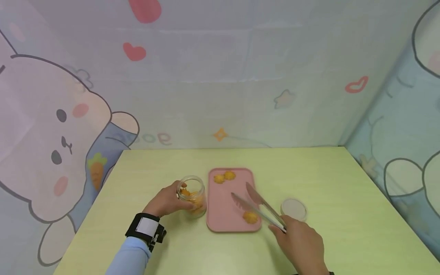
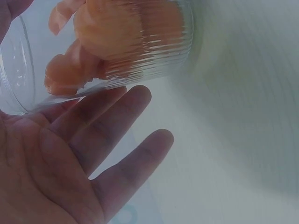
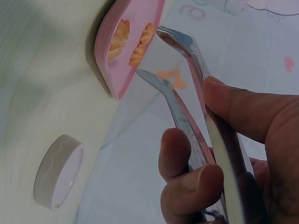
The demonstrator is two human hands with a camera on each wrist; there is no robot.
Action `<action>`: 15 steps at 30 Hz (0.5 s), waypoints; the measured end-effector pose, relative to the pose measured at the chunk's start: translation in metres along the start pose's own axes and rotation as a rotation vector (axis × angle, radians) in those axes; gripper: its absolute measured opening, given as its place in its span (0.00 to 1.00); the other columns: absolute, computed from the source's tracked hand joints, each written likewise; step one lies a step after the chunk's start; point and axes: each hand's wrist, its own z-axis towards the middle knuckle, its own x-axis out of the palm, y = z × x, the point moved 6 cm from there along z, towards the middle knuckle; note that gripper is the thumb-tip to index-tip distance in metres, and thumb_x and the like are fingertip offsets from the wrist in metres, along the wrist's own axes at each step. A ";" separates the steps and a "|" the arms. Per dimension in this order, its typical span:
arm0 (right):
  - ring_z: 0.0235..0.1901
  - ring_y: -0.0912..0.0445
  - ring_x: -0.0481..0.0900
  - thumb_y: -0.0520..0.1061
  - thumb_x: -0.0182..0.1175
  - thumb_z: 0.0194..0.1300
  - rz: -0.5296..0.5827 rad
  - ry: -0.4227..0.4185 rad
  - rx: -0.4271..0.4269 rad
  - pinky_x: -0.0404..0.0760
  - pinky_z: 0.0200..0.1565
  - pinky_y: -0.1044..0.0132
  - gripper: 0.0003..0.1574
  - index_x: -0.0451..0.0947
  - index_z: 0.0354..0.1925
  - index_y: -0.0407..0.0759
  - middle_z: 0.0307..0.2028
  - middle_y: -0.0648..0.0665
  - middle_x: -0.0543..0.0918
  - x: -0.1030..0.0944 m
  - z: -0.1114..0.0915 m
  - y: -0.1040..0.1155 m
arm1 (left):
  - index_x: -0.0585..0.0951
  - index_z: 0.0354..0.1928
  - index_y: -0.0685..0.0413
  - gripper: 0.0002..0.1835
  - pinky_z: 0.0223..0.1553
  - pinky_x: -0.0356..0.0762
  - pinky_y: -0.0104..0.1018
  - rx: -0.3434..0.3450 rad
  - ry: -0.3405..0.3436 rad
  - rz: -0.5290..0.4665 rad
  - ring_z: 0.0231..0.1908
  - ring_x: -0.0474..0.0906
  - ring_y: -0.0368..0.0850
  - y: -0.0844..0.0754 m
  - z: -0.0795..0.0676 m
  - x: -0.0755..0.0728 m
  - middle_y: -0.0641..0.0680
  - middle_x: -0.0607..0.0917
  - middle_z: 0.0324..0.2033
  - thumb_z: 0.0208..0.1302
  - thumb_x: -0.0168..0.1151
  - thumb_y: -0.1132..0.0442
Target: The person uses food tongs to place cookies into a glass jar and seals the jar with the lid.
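My left hand (image 1: 170,200) holds a clear glass jar (image 1: 192,181), thumb and fingers round its side, on the table left of a pink tray (image 1: 220,206). Several orange-yellow ridged cookies (image 2: 110,25) lie inside the open jar. On the tray, two cookies (image 1: 224,176) sit close together at the far end and a single cookie (image 1: 250,217) lies at the near right. My right hand (image 1: 302,242) grips metal tongs (image 1: 262,208) between thumb and fingers. Over the tray's right side, the tong tips stand apart with nothing between them.
A round pale lid (image 1: 293,209) lies on the table to the right of the tray, just beyond my right hand. The light yellow-green table (image 1: 343,198) ends at a printed backdrop (image 1: 240,95) with a cartoon figure on the left.
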 end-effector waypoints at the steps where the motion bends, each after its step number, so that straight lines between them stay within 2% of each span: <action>1: 0.13 0.56 0.65 0.58 0.65 0.56 -0.008 0.008 0.003 0.63 0.12 0.63 0.18 0.79 0.33 0.46 0.13 0.51 0.71 0.000 -0.001 -0.001 | 0.71 0.58 0.59 0.45 0.48 0.75 0.52 -0.002 0.002 0.000 0.44 0.75 0.49 0.000 0.000 0.000 0.57 0.82 0.46 0.39 0.75 0.42; 4: 0.14 0.56 0.67 0.58 0.66 0.55 -0.026 0.023 -0.002 0.64 0.12 0.62 0.21 0.81 0.39 0.44 0.15 0.50 0.75 0.000 -0.002 -0.003 | 0.71 0.58 0.59 0.45 0.47 0.75 0.52 -0.002 0.003 0.001 0.44 0.75 0.50 -0.001 -0.001 -0.001 0.57 0.82 0.46 0.38 0.75 0.42; 7: 0.13 0.56 0.66 0.58 0.66 0.55 -0.038 0.054 0.006 0.63 0.12 0.63 0.18 0.80 0.32 0.45 0.14 0.50 0.75 -0.002 -0.004 -0.004 | 0.71 0.57 0.58 0.44 0.47 0.75 0.52 -0.004 0.007 -0.002 0.44 0.75 0.50 -0.003 -0.002 -0.002 0.57 0.82 0.46 0.39 0.75 0.42; 10: 0.12 0.57 0.65 0.58 0.66 0.55 -0.052 0.092 0.020 0.62 0.12 0.64 0.19 0.72 0.23 0.48 0.12 0.51 0.71 -0.003 -0.008 -0.005 | 0.72 0.56 0.58 0.43 0.47 0.75 0.52 -0.007 0.008 -0.004 0.43 0.75 0.50 -0.003 -0.002 -0.001 0.57 0.82 0.45 0.39 0.75 0.42; 15: 0.13 0.56 0.65 0.58 0.66 0.55 -0.087 0.133 0.025 0.62 0.13 0.64 0.19 0.71 0.22 0.50 0.12 0.52 0.70 -0.004 -0.013 -0.007 | 0.72 0.56 0.58 0.42 0.48 0.75 0.51 -0.022 0.006 -0.003 0.43 0.75 0.50 -0.004 -0.004 0.000 0.56 0.82 0.45 0.40 0.75 0.44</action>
